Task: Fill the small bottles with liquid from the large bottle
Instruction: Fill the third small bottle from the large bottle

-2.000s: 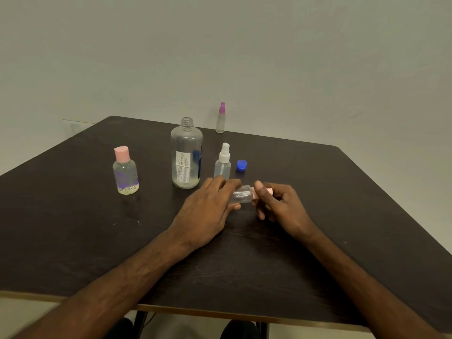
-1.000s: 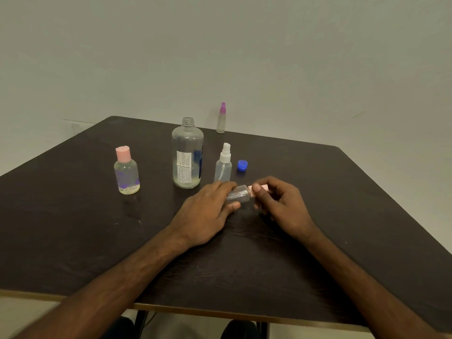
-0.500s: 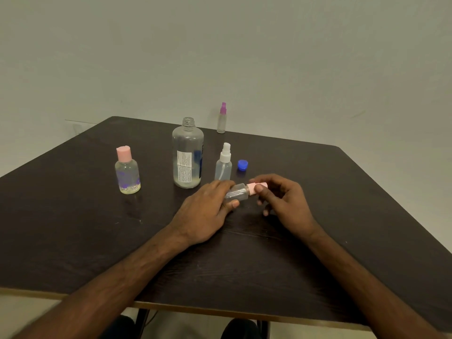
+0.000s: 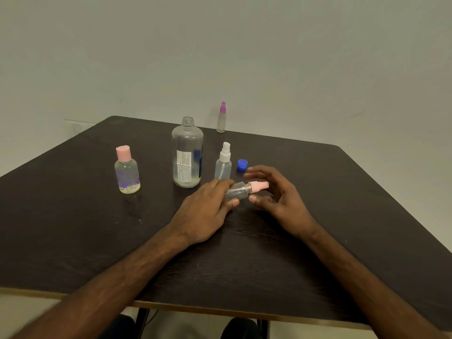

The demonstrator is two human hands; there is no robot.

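Observation:
The large clear bottle (image 4: 187, 155) stands uncapped at the table's middle, a little liquid at its bottom. Its blue cap (image 4: 242, 164) lies to the right. My left hand (image 4: 208, 211) holds a small clear spray bottle (image 4: 238, 190) on its side by the body. The bottle's pink spray top (image 4: 258, 186) points right, into my right hand (image 4: 276, 194), whose fingers are spread around the top without closing on it. A white-topped spray bottle (image 4: 223, 162) stands just behind my hands.
A round bottle with a pink cap (image 4: 126, 171) stands at the left of the dark table (image 4: 73, 228). A slim bottle with a purple sprayer (image 4: 221, 118) stands at the far edge by the wall. The table's front edge runs under my forearms.
My right hand's fingers, closed on the pink top a second ago, have opened and spread away from it. My left hand still holds the bottle, lifted slightly.

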